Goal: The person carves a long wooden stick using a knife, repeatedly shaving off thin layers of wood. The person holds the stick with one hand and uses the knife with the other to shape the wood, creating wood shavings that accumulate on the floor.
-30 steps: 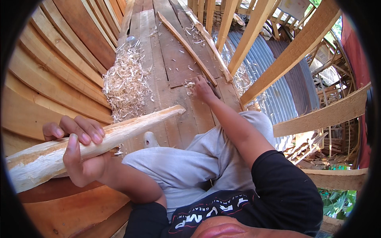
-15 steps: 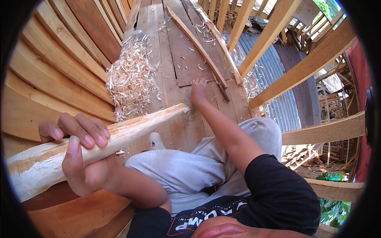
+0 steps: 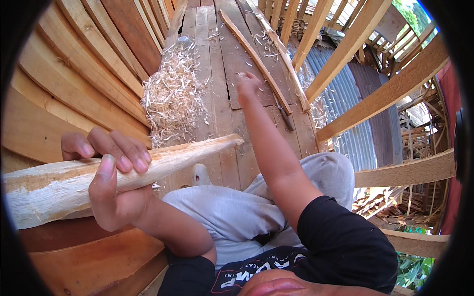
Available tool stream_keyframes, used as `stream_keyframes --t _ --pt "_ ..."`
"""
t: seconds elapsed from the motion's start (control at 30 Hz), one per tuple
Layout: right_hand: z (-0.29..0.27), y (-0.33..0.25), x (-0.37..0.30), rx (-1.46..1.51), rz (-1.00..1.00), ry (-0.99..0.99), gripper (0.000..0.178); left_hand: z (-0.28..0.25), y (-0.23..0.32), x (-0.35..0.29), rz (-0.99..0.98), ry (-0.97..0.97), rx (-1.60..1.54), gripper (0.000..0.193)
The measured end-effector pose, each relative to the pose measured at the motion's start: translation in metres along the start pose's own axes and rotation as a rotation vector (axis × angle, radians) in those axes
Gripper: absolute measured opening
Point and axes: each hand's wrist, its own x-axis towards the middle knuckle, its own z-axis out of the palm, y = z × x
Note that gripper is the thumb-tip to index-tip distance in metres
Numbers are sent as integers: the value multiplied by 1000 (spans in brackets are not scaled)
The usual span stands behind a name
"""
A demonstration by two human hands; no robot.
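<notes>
My left hand [image 3: 111,182] grips a thick, pale, carved wooden stake [image 3: 163,163] that tapers to a point toward the right, above my lap. My right hand [image 3: 248,84] is stretched far forward over the plank floor [image 3: 217,59], fingers curled, close to a long thin wooden strip [image 3: 254,56] lying on the boards. Whether it holds anything I cannot tell. A heap of wood shavings [image 3: 170,96] lies on the floor left of that hand.
Curved wooden planks [image 3: 74,74] form a wall on the left. Slanted wooden beams [image 3: 355,39] run along the right edge, with corrugated metal sheeting [image 3: 355,113] below. A dark tool [image 3: 285,116] lies near the floor's right edge. My legs in grey trousers [image 3: 232,212] fill the foreground.
My right hand has reached farther forward along the planks, away from my knee. The left hand keeps its hold on the stake, which has barely shifted.
</notes>
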Motion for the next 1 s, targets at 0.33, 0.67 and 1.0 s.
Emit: stream_keyframes --t 0.33,0.67,1.0 --pt "-24 4 10 -987 -483 -272 64 -4 -1 0 -12 -5 10 26" --pt "-42 50 51 -133 -238 -854 65 -7 -13 5 -36 -15 22 24" --pt "-24 24 113 -1146 -818 -138 63 -2 -44 11 -58 19 118 26"
